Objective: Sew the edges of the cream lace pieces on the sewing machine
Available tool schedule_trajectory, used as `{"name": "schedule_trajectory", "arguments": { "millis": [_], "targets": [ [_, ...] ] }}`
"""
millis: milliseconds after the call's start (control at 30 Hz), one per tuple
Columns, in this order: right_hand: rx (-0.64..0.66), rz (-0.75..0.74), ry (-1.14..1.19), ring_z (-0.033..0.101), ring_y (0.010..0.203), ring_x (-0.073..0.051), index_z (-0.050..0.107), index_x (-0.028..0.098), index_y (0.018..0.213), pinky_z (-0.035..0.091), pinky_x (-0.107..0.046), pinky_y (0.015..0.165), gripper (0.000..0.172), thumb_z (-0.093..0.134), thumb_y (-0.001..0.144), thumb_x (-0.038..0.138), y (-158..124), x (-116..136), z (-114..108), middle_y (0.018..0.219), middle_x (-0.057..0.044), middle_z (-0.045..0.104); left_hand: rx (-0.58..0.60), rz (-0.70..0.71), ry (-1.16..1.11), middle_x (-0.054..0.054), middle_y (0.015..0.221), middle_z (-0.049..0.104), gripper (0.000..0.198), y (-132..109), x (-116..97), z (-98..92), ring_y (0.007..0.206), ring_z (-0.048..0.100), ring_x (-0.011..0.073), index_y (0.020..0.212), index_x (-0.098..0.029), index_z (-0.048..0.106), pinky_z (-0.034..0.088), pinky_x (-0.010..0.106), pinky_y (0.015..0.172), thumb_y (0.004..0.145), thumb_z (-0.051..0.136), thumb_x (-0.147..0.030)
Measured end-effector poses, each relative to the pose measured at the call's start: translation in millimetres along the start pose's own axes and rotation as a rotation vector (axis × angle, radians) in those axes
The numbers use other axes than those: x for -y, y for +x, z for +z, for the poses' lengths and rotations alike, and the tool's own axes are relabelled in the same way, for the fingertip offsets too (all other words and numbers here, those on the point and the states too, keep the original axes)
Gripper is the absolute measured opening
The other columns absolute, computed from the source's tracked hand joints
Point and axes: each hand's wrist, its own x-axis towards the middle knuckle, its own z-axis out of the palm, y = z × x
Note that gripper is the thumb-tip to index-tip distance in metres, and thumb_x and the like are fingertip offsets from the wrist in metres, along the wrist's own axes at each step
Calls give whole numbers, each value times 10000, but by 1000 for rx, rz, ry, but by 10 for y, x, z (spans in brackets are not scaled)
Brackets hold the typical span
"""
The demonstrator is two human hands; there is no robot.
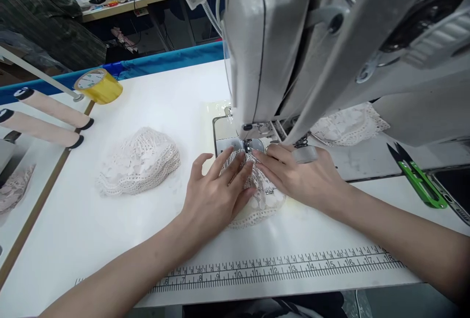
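A gathered piece of white lace [259, 203] lies under the needle area of a sewing machine [264, 54], close to the presser foot [247, 146]. My left hand [216, 188] rests over the lace's left side, its fingers spread and their tips near the foot. From the right, my right hand [303, 173] lies on the lace with fingers stretched toward the foot; a ring shows on one finger. Part of the lace is hidden beneath both hands. To the left sits a stack of white lace pieces [139, 164].
More lace [350, 124] lies behind the machine arm. Green thread snips [418, 176] and a phone [453, 188] are at the right. Yellow tape [99, 86] and two thread spools [42, 127] stand at the left. A printed ruler [275, 269] runs along the front edge.
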Motion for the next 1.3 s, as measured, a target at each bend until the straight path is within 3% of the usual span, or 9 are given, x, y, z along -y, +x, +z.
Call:
{"name": "schedule_trajectory", "arguments": {
  "millis": [633,900,1000,1133,1200,1300],
  "targets": [
    [8,8,-85,563,623,-148,689,193,1128,193,-306,475,306,553,867,110,-10,-7,2,788,-40,713,-20,-21,-52,87,1207,682,329,9,6,18,1201,575,269,1230,-180,622,320,475,1024,977,488,-341],
    [92,44,-54,553,630,-154,664,196,1183,235,-309,506,300,506,931,158,40,-13,-18,845,-59,712,-17,-44,-57,83,1246,659,335,27,32,49,1204,576,269,1258,-203,605,325,485,1023,981,480,-346],
    [132,56,-24,581,720,-177,674,165,1137,297,-315,559,250,516,945,188,38,-27,-208,865,-72,703,-36,-22,-58,83,1281,637,339,19,38,54,1196,586,286,1269,-207,597,325,501,1012,979,482,-341],
    [373,55,97,597,837,-185,675,163,1078,377,-313,687,224,496,944,149,-119,-141,-666,896,-63,696,-71,18,-53,95,1302,621,371,3,76,93,1194,586,321,1318,-234,556,317,542,1002,978,465,-350],
    [463,125,114,600,868,-179,678,170,1050,392,-310,726,235,480,933,121,-338,-255,-922,947,-65,699,-74,15,-74,91,1310,617,396,-4,109,135,1205,575,335,1350,-245,527,319,563,993,984,430,-362],
    [541,343,13,613,888,-184,686,183,1027,408,-309,743,276,493,871,65,-858,-512,-1249,1000,-66,702,-44,16,-150,75,1358,584,437,-31,141,194,1273,511,359,1395,-263,475,319,588,988,979,404,-377]
  ]
}}
